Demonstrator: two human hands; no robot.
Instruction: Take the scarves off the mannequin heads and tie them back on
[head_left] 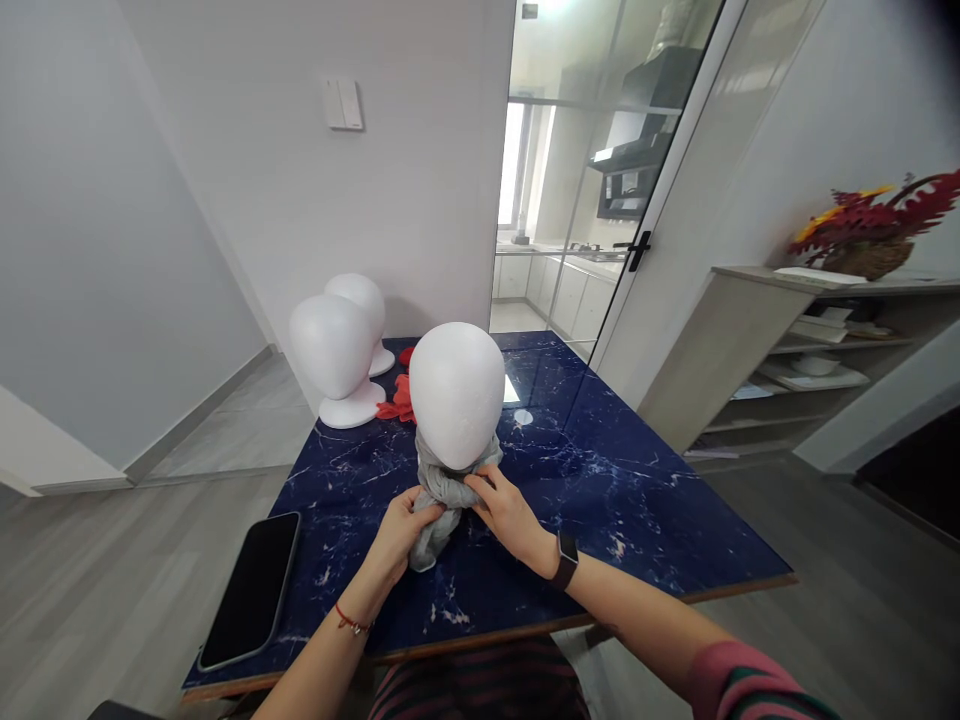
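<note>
A white mannequin head (457, 390) stands upright on the dark blue marbled table. Around its neck a grey scarf (444, 488) is wrapped and crossed at the front, with one end hanging down toward the table edge. My left hand (401, 532) pinches the scarf at the left of the crossing. On the other side, my right hand (506, 508) grips the scarf close under the head's chin, thumb and fingers together. The mannequin's base is hidden behind the scarf and hands.
Two more white mannequin heads (332, 345) stand at the back left, with red cloth (400, 400) beside them. A black phone (251, 590) lies at the table's left edge. A small white disc (523, 417) rests on the table (637, 500). Shelves (810, 350) are at the right.
</note>
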